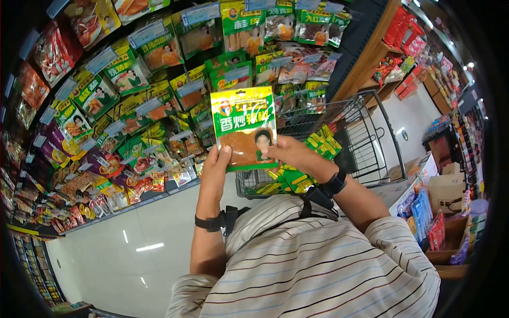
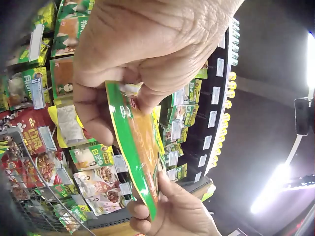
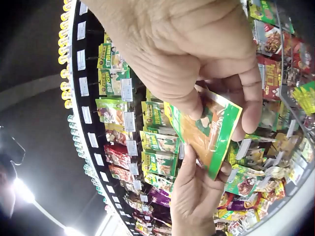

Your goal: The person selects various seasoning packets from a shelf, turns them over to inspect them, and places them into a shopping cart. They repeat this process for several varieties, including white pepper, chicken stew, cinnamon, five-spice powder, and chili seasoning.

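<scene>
Both hands hold one flat spice packet (image 1: 239,140), yellow and green with orange-brown powder showing through a clear window. It is upright in front of the chest, its printed front facing the head camera. My left hand (image 1: 214,165) pinches the lower left side, thumb on the front and fingers behind. On the lower right side my right hand (image 1: 297,153) pinches it the same way. In the left wrist view the packet (image 2: 138,147) appears nearly edge-on, between thumb and curled fingers. The right wrist view shows both thumbs on the packet's front (image 3: 206,128).
A rack of hanging spice packets (image 1: 127,74) with price tags spans the left and front. A wire shopping cart (image 1: 366,138) stands just beyond the right hand, with several yellow-green packets (image 1: 323,143) inside. Cardboard boxes (image 1: 445,191) and bagged goods (image 1: 421,212) are at the right.
</scene>
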A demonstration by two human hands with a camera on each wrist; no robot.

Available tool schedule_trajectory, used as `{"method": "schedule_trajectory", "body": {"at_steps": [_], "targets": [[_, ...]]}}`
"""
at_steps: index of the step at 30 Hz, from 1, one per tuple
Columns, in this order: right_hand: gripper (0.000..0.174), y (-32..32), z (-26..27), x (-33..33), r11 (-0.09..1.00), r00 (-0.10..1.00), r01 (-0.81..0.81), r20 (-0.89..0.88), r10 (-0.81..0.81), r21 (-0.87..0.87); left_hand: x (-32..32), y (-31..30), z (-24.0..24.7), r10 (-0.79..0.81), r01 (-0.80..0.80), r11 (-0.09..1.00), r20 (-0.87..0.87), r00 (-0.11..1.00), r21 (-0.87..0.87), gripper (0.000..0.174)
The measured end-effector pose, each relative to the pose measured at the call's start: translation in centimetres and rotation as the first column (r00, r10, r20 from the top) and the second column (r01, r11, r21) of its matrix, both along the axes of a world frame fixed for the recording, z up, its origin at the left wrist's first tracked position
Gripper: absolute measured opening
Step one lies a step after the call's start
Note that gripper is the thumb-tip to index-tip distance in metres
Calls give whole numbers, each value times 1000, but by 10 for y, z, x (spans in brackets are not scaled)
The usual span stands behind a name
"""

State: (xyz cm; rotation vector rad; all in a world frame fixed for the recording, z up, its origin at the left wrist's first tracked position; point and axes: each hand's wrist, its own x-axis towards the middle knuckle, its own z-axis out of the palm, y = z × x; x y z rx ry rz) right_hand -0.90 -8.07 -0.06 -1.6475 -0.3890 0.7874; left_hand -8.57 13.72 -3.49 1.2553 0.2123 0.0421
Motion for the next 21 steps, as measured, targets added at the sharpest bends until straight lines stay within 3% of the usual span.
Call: {"method": "schedule_trajectory", "body": {"at_steps": [16,21], "targets": [[38,-6,-18,3,992,982,43,-186,-21,116,16,3,-22,-48,58,996,-129,990,72,40],[34,-6,-31,9,993,987,53,-154,-37,104,22,3,-26,-51,62,993,-111,993,103,39]]}}
